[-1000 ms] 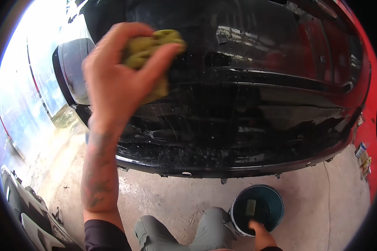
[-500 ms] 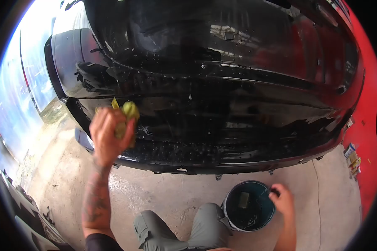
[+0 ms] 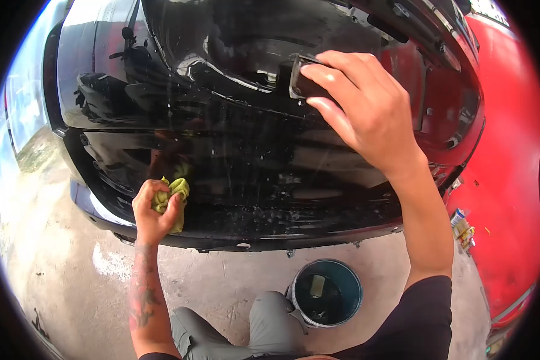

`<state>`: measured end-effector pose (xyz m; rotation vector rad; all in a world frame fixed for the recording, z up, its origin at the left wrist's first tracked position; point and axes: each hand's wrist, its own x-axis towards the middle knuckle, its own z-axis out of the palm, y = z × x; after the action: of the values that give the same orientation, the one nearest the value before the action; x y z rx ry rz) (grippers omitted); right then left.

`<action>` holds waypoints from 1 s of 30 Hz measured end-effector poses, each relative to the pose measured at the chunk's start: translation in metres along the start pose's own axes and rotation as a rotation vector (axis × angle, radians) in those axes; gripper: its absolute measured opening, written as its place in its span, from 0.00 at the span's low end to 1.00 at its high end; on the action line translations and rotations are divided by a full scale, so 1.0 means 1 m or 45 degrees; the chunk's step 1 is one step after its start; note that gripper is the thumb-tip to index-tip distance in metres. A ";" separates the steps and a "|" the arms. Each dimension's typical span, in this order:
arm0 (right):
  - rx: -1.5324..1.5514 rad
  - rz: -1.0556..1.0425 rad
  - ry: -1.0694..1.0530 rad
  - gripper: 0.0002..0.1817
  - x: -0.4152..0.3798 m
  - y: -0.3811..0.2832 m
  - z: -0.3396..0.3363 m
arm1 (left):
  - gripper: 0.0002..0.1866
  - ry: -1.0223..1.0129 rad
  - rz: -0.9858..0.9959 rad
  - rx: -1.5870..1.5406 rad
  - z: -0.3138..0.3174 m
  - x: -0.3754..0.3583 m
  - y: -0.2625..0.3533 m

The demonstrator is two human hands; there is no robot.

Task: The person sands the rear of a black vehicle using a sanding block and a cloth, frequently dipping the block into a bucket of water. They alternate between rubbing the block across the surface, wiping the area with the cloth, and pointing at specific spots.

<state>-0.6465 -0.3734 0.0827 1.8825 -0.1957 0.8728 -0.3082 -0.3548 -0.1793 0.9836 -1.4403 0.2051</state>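
Observation:
A glossy black car bumper [image 3: 240, 150], wet with drops and streaks, fills the upper middle of the view. My left hand [image 3: 153, 210] is closed around a crumpled yellow-green cloth [image 3: 175, 191] close to the bumper's lower left edge. Higher up, my right hand [image 3: 366, 102] grips a dark rectangular block [image 3: 306, 78], which looks like a sanding block, between thumb and fingers. The block is at the bumper's raised upper part; whether its face touches the surface is hard to tell.
Below the bumper, a dark bucket [image 3: 355, 291] of water stands on the concrete floor [image 3: 222, 273], with a pale rectangular piece [image 3: 317, 286] in it. A red surface [image 3: 504, 120] lies to the right, with small packets [image 3: 462, 229] beside it.
My right hand has gone from the bucket's rim up to the bumper, holding the block. My left hand and the cloth have moved down towards the lower edge. The view has shifted.

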 end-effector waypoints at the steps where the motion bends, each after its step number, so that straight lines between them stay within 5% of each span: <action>1: -0.028 -0.018 -0.009 0.23 0.001 0.002 0.007 | 0.13 -0.009 -0.034 -0.014 -0.001 -0.001 -0.001; 30: -0.077 -0.086 -0.028 0.17 0.000 0.004 0.032 | 0.14 0.014 -0.031 -0.094 -0.003 0.000 -0.006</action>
<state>-0.6331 -0.4024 0.0787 1.8324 -0.1697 0.7923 -0.3017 -0.3563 -0.1809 0.9379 -1.4159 0.1383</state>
